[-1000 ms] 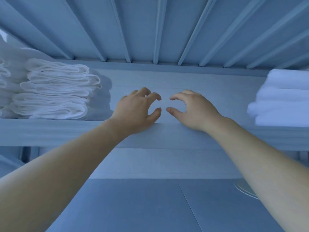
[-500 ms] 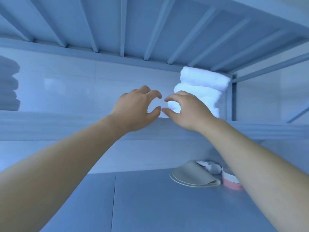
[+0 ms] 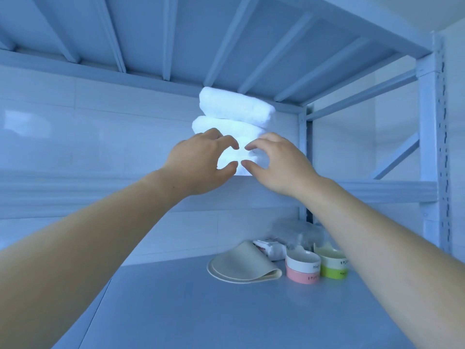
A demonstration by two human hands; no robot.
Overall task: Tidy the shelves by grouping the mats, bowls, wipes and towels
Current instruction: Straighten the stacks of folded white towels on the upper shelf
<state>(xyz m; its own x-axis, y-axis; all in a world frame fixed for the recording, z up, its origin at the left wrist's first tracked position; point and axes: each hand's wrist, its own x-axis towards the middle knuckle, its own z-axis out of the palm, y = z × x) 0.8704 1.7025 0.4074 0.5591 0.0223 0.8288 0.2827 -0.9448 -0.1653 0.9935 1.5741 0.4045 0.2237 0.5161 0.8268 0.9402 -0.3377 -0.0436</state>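
While fingers [image 3: 226, 141] are half-curled and grip nothing, left hand [image 3: 201, 163] and right hand [image 3: 280, 166] sit side by side before towel stack [image 3: 234, 109] at 12 o'clock on upper shelf [image 3: 75, 188], bowls [image 3: 303, 264] and mat [image 3: 241, 265] at 5 o'clock.

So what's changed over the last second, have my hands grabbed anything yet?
The view swung right along the shelving: the towel stack now sits just behind the left hand and right hand. The folded mat, wipes pack and bowls have come into view on the lower shelf. Both hands kept their half-curled pose side by side, holding nothing.
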